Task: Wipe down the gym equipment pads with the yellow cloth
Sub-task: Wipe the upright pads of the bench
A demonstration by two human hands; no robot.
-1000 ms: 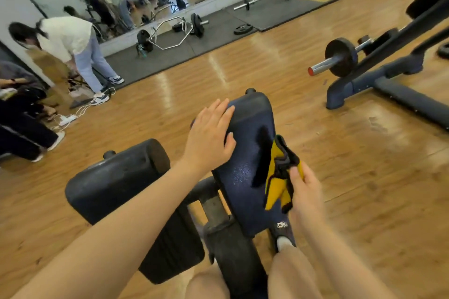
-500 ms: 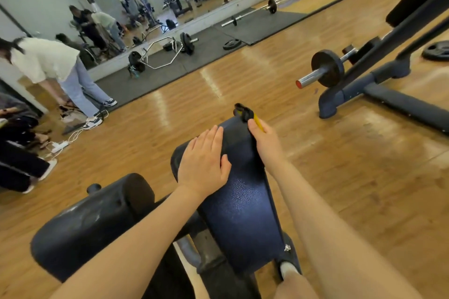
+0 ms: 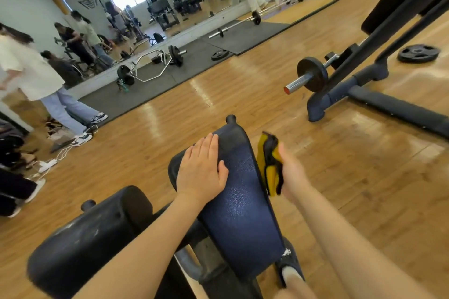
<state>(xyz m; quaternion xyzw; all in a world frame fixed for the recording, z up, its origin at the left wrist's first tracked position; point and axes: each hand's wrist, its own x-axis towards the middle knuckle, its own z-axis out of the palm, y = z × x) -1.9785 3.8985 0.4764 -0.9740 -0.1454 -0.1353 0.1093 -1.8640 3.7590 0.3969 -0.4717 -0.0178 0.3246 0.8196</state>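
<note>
Head view: the left hand (image 3: 202, 170) lies flat, fingers (image 3: 206, 144) straight and together, on the top of the dark blue pad (image 3: 239, 206) at centre. At 3 o'clock of it, the right hand (image 3: 292, 177) grips the yellow cloth (image 3: 268, 165), fingers curled round it, pressing it against the pad's right edge. A second black pad (image 3: 85, 233) sits at 8 o'clock; a barbell (image 3: 308, 75) at 1 o'clock.

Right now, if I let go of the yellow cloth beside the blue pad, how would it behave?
Probably floppy: the yellow cloth hangs in folds from the right hand. It looks light, since a few fingers carry it. Likely it would slide off the steep side of the blue pad rather than rest there.
</note>
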